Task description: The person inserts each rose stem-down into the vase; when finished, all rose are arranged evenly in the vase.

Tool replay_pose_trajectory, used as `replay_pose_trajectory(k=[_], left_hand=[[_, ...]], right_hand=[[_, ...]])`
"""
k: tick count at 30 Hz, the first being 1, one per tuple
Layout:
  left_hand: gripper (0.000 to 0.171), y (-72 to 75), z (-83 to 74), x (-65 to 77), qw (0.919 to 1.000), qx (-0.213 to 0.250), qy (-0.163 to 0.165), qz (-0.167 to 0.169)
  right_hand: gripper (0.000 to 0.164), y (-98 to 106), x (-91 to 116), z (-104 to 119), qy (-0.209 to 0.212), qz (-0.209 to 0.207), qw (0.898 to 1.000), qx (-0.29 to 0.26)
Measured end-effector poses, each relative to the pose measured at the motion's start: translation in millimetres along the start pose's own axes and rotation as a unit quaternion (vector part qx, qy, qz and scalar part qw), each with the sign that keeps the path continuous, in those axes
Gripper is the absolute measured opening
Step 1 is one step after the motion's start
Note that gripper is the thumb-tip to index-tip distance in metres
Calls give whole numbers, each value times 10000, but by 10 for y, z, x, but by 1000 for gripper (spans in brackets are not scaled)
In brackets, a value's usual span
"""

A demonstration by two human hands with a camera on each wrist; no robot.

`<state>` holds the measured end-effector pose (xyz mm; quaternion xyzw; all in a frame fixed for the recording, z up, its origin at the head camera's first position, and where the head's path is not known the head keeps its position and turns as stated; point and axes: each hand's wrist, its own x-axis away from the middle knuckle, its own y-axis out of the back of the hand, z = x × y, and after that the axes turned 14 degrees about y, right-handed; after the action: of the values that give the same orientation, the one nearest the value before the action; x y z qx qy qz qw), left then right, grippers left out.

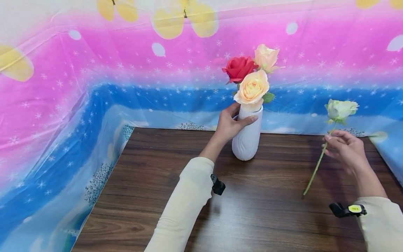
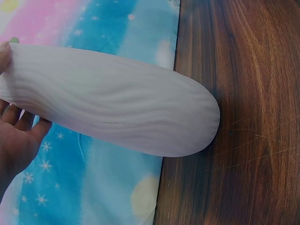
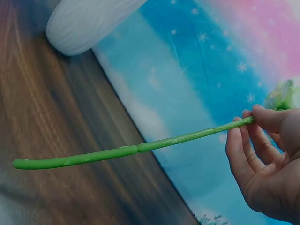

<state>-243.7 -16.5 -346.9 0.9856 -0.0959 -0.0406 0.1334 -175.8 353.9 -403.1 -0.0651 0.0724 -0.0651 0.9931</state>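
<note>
My left hand [image 1: 231, 122] grips the upper part of a white vase [image 1: 247, 140] with wavy ridges; thumb in front, fingers round the far side. In the vase stand a red rose [image 1: 240, 69], a peach-yellow rose [image 1: 252, 88] and a pale pink rose [image 1: 266, 57]. To the right, my right hand [image 1: 347, 148] pinches the green stem [image 3: 164, 142] of a pale greenish-white rose [image 1: 341, 110] just below its bloom. The stem slants down and left, its lower end apart from the vase. In the left wrist view the vase [image 2: 117, 103] hides part of the left hand's fingers.
A dark wood-grain table [image 1: 151, 182] lies under both hands. Behind it and along its left side hangs a pink and blue cloth [image 1: 132, 59] with snowflakes and yellow butterflies. A black wrist camera [image 1: 218, 185] sits on the left sleeve, another [image 1: 346, 210] on the right.
</note>
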Motion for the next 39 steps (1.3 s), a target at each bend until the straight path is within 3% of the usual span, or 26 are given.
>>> replay_pose_trajectory(k=[6, 15, 22, 29, 35, 39], left_hand=[[57, -2, 3, -3, 10000, -3, -19, -7], [56, -2, 8, -16, 10000, -3, -65, -3], [56, -7, 9, -5, 10000, -7, -59, 3], [56, -16, 17, -7, 10000, -48, -33, 13], [56, -12, 21, -9, 10000, -44, -88, -16], [56, -6, 29, -22, 9999, -31, -152, -18]], right_hand=[[11, -139, -22, 167, 386, -38, 9976, -572], [14, -412, -118, 406, 1235, 62, 9856, -1152], [17, -550, -154, 555, 1515, 166, 9765, -1527], [15, -695, -195, 733, 1890, 279, 9510, -2432], [12, -855, -240, 905, 2427, 286, 9276, -2826], [14, -949, -274, 1023, 2680, 112, 9207, -2836]])
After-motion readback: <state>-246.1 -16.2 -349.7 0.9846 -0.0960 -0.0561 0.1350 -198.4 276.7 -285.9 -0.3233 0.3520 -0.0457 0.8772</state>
